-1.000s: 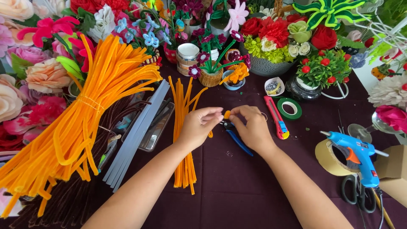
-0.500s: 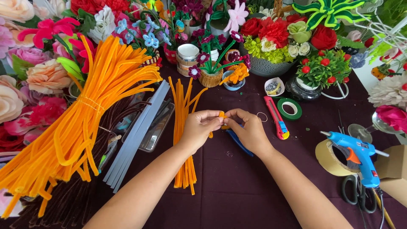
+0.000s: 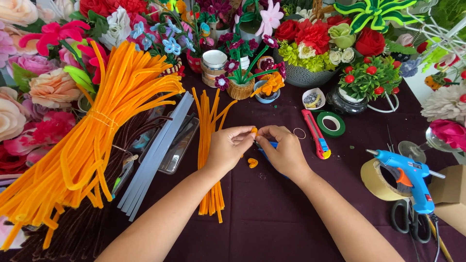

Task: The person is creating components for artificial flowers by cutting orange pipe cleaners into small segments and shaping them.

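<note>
A: Where is the small curled orange pipe-cleaner piece (image 3: 253, 130)?

B: Between your 2 hands. Your left hand (image 3: 228, 148) and right hand (image 3: 284, 150) both pinch it, fingers closed on it, just above the dark purple bench (image 3: 272, 213).

A: And the spare?

B: A second orange curl (image 3: 252, 163) lies below your fingers, nearer your left hand.
</note>
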